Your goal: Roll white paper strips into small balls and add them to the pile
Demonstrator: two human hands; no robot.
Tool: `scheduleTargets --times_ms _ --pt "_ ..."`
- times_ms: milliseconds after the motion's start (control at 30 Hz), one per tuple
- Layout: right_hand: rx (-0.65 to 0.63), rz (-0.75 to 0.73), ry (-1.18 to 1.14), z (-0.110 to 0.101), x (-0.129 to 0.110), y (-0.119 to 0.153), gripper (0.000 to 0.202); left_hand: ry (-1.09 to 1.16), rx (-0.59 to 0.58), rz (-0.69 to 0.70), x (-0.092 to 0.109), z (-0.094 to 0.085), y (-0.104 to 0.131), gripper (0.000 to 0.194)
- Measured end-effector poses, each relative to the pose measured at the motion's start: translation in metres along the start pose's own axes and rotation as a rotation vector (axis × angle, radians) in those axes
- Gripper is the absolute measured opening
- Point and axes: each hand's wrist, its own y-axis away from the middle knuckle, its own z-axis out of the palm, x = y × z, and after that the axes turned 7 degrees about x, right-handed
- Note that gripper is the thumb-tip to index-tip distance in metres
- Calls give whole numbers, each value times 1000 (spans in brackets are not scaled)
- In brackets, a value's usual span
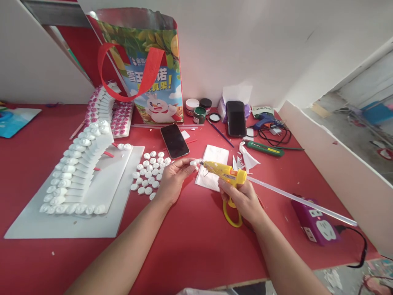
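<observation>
Between the fingertips of my left hand (173, 178) is a small white rosette (194, 163). My right hand (241, 196) is wrapped round the handle of a yellow glue gun (225, 171), whose nozzle points left at the rosette, at or very near it. A long clear glue stick (301, 199) sticks out of the gun's back. Several white rosettes (148, 173) lie on the red table left of my left hand. Farther left, a curved stepped white model (80, 174) edged with white rosettes stands on a white board (27, 223).
A tall printed bag (156, 73) stands at the back, beside a pink-and-white model (100, 107). Phones (175, 140), paint jars (199, 115), a green cutter (265, 148), a blue glue gun (267, 121) and white paper (216, 154) lie beyond my hands. A purple power socket (317, 225) is at right.
</observation>
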Motion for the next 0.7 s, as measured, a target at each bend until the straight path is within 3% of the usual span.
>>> scheduleTargets --times_ms 300,700 --pt "79 56 23 -2 0 1 52 -16 -4 -9 -1 -1 0 35" --pt "32 -14 30 0 3 1 50 -32 -31 -13 1 1 1 34"
